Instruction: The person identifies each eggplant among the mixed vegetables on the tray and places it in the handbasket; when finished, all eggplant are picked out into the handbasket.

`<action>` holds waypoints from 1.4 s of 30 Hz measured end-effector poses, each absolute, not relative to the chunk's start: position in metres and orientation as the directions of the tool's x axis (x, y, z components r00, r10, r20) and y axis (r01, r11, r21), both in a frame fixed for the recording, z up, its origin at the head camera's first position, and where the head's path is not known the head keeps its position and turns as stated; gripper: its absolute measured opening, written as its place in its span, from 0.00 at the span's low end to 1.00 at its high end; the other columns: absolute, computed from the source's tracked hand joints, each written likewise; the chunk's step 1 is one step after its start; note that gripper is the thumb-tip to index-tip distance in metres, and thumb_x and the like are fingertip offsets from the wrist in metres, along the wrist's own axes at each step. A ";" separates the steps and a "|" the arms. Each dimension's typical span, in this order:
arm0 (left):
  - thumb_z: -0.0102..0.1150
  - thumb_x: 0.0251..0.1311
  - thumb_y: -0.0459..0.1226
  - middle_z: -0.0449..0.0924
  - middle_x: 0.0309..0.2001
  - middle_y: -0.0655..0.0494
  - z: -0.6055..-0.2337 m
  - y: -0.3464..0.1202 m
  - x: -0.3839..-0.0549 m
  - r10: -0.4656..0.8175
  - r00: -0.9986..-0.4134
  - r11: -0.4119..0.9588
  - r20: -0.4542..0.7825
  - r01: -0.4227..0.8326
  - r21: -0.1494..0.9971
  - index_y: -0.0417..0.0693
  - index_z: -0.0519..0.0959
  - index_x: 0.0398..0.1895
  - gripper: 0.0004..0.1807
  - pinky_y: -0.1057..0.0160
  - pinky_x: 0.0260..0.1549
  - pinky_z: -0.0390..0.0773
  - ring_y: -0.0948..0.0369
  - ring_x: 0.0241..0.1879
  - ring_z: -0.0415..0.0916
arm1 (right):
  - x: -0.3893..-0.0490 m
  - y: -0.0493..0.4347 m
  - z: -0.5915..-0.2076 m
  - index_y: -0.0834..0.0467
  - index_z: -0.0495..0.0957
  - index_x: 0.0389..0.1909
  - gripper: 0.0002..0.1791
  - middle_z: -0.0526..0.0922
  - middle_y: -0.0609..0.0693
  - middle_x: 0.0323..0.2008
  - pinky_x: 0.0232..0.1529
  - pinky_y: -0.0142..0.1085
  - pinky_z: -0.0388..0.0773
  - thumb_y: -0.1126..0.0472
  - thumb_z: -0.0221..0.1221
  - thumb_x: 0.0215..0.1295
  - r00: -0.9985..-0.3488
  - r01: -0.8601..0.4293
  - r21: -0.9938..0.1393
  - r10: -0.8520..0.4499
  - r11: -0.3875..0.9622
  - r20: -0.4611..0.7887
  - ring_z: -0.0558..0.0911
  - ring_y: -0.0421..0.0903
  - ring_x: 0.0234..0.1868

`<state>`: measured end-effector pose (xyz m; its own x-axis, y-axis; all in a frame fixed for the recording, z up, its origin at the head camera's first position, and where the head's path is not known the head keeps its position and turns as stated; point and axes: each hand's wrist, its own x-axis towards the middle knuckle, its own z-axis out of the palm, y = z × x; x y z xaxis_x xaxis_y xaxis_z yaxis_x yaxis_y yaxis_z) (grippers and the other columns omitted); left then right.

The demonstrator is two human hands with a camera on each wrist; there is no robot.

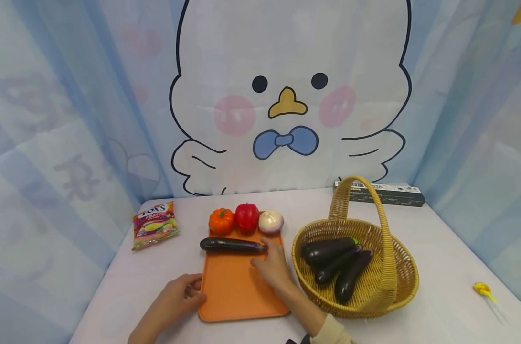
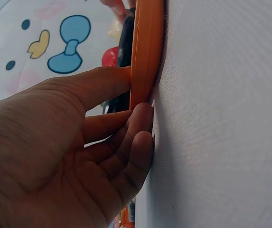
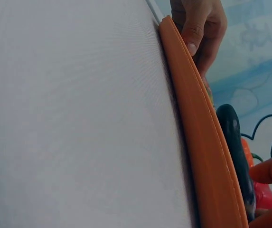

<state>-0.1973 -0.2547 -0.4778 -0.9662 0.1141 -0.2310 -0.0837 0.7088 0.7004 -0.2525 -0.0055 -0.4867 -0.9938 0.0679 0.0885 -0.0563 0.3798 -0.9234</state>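
Observation:
An orange tray lies on the table, with a dark eggplant across its upper part. Behind the eggplant, an orange pumpkin-shaped vegetable, a red bell pepper and a white-and-purple round vegetable stand in a row. My left hand holds the tray's left edge, its thumb over the rim and the other fingers against the side. At the eggplant's right end is my right hand, fingers extended around the tip and thumb apart from it.
Right of the tray stands a wicker basket with a tall handle and several eggplants inside. A candy bag lies at the back left. A dark box is behind the basket; a yellow lollipop lies far right.

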 end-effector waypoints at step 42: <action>0.73 0.54 0.43 0.77 0.39 0.58 -0.477 -0.256 -0.197 0.117 -0.970 0.712 -0.213 -0.068 0.699 0.36 0.75 0.61 0.33 0.57 0.40 0.78 0.62 0.35 0.75 | -0.269 -0.009 -0.490 0.61 0.82 0.48 0.14 0.83 0.53 0.44 0.52 0.46 0.74 0.70 0.64 0.61 -0.989 -0.106 -0.897 0.051 0.428 0.141 0.79 0.48 0.45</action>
